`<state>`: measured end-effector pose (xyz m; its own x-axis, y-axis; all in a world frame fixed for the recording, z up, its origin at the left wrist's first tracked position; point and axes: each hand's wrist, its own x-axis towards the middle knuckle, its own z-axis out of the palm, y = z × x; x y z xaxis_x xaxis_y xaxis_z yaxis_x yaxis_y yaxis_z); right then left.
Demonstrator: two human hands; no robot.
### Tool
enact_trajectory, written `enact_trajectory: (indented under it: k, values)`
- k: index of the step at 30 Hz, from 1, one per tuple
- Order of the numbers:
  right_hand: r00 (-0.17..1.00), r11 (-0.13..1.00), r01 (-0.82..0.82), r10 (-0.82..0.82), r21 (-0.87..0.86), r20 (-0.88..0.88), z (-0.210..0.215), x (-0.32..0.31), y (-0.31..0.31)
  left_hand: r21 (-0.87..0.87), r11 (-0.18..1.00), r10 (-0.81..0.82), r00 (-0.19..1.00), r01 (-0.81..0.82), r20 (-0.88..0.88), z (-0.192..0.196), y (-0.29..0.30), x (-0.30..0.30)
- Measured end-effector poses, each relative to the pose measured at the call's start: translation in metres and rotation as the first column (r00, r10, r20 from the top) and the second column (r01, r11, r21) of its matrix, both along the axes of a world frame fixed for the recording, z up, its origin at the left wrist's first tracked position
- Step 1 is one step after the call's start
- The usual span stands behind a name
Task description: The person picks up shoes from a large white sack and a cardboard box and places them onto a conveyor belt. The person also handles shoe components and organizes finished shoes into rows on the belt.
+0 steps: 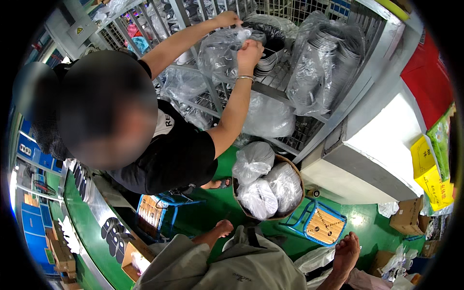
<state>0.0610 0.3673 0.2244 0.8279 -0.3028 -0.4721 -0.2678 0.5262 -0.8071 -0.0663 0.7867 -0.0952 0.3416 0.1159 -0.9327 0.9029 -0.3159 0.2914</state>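
Green-painted floor runs under a factory corner, with a grey wire cage standing over it. The wearer's own hands fall outside the picture, so how their fingers stand cannot be told.

The only hands at work belong to a co-worker in a black shirt, who leans against the cage's near side. The fingers of the co-worker's bracelet hand are pinched together on the mouth of a clear plastic bag, and the co-worker's other hand grips the same mouth from just above. The bag hangs against the cage's bars, up at its top shelf.

Just beside the bag, inside the cage, sits a stack of dark round pieces. Farther along the same shelf is a larger clear bag of dark rings.

Below the cage, on the floor, a round brown basket holds knotted whitish bags. A blue stool stands near the basket, away from the cage. The wearer's bare feet rest beyond the stool. Against the cage's far end stands a white block.
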Motion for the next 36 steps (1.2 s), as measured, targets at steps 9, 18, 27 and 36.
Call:
enact_trajectory:
  k: [9,18,27,36]
  values:
    - [0.996,0.995,-0.088,0.09,0.056,-0.022,-0.006,0.009,0.031,-0.119,0.952,0.286,0.958,-0.28,0.035,0.011,0.019,-0.029]
    - [0.984,0.981,0.176,-0.176,0.083,-0.011,-0.026,0.002,0.02,-0.018,0.991,0.136,0.99,-0.135,0.04,0.0,0.034,-0.001]
    - [0.942,0.928,0.335,-0.331,0.163,-0.05,-0.022,-0.028,0.022,0.009,0.926,-0.374,0.914,0.378,0.154,-0.022,0.058,0.052]
    - [0.906,0.891,0.423,-0.422,0.162,-0.045,-0.024,-0.07,0.021,-0.087,0.91,-0.402,0.914,0.406,0.061,-0.018,0.013,0.126]
